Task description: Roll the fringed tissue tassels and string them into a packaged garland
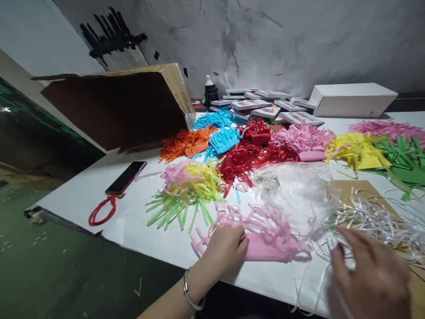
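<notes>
My left hand (226, 243), with a silver bangle at the wrist, is closed on the left part of a pink fringed tissue paper strip (268, 246) at the table's front edge. The strip's uncut band lies toward me, its fringe spread away. To the right, my right hand (372, 270) is partly blurred, thumb and forefinger apart, at the edge of a tangle of thin white ribbons (372, 217). Loose ribbon strands run beneath and beside its fingers. Just behind the pink strip lies a crumpled clear plastic bag (295, 190).
Fringed paper bundles in several colours, such as a red bundle (239, 164) and a yellow one (361, 150), cover the table's middle. Small flat boxes (252, 104), a white box (352, 99) and an open cardboard box (175, 84) stand behind. A phone (126, 177) lies left.
</notes>
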Demonstrator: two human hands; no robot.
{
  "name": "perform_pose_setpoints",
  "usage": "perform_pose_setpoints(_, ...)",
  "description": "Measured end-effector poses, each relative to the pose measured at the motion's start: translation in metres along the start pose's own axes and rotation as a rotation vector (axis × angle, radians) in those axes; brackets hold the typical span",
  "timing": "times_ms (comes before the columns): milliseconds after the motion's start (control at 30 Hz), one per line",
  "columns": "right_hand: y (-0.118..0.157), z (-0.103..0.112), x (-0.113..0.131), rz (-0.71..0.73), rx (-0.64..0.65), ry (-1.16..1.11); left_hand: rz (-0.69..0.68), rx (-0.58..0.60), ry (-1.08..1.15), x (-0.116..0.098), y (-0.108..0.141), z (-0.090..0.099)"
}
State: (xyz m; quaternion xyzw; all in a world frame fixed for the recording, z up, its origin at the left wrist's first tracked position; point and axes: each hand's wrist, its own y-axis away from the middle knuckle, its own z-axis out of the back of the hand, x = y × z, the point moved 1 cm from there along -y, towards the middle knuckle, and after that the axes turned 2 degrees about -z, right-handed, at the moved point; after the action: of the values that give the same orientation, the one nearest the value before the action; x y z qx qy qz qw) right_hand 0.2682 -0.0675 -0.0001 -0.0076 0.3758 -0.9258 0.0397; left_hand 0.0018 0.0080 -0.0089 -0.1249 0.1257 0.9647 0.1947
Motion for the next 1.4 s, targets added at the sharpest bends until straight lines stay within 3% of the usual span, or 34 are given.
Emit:
perform_pose_setpoints(100,0.008,-0.012,0.049,0.302,0.127,-0.488,-0.011,-0.011,0.004,-0.001,-0.003,-0.001)
perform_pose_setpoints(200,0.017,-0.034,0.087,0.305,0.132,-0.580,-0.009,-0.021,0.019,0.001,0.002,0.001)
perform_pose_setpoints(267,0.018,-0.043,0.095,0.287,0.129,-0.597,-0.036,-0.086,0.035,0.003,0.012,0.003)
perform_pose_setpoints(433,0.014,-0.039,0.089,0.195,0.171,-0.703,-0.502,-0.473,0.035,0.001,0.037,-0.006)
perform_pose_setpoints(500,0.015,-0.037,0.089,0.195,0.196,-0.713,-0.559,-0.521,0.065,0.000,0.040,-0.015)
perform_pose_setpoints(633,0.023,-0.040,0.085,0.204,0.168,-0.616,-0.551,-0.461,0.167,0.002,0.039,-0.023)
perform_pose_setpoints(733,0.025,-0.041,0.079,0.106,0.197,-0.650,-0.520,-0.373,0.211,0.007,0.038,-0.020)
perform_pose_setpoints(900,0.015,-0.041,0.084,-0.045,0.251,-0.553,-0.313,-0.365,0.170,0.008,0.031,-0.014)
perform_pose_setpoints(1033,0.006,-0.040,0.090,-0.084,0.298,-0.376,-0.177,-0.267,0.037,0.003,0.020,-0.011)
perform_pose_setpoints(1133,0.007,-0.038,0.090,-0.057,0.246,-0.376,-0.159,-0.194,0.002,0.001,0.014,-0.008)
perform_pose_setpoints(1233,0.012,-0.039,0.092,0.080,0.165,-0.537,-0.152,-0.180,0.022,0.002,0.013,-0.005)
perform_pose_setpoints(1333,0.015,-0.043,0.094,0.169,0.172,-0.619,-0.184,-0.265,0.095,0.004,0.018,-0.005)
perform_pose_setpoints(1400,0.014,-0.045,0.094,0.140,0.181,-0.644,-0.297,-0.332,0.138,0.004,0.023,-0.006)
